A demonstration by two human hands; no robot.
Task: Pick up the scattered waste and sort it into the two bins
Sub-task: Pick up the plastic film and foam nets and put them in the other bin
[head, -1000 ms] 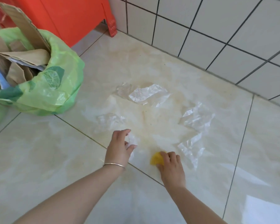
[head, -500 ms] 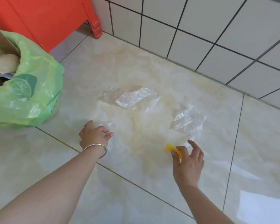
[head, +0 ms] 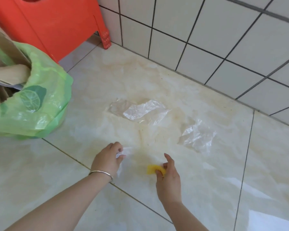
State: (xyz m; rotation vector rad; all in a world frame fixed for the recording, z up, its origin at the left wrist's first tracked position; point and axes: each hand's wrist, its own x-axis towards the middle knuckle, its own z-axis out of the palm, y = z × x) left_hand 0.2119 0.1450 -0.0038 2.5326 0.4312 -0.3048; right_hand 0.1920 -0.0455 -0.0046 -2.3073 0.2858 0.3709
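Note:
My left hand [head: 108, 160] grips a crumpled piece of clear plastic film [head: 123, 152] just above the floor. A small yellow scrap [head: 154, 169] is pinched in my right hand [head: 168, 176], with the index finger sticking up. Two more clear plastic pieces lie on the tiles: one [head: 140, 111] in the middle, another [head: 198, 135] to the right. A bin lined with a green bag [head: 35, 104] stands at the left, holding cardboard and paper [head: 8, 74].
A red plastic stool [head: 53, 25] stands behind the green bin against the white tiled wall [head: 207, 35]. The floor is glossy beige tile with dark grout lines. A second bin is not visible.
My left hand has closed around the clear film and moved right, toward the middle. My right hand with the yellow scrap has drawn left, closer to the left hand.

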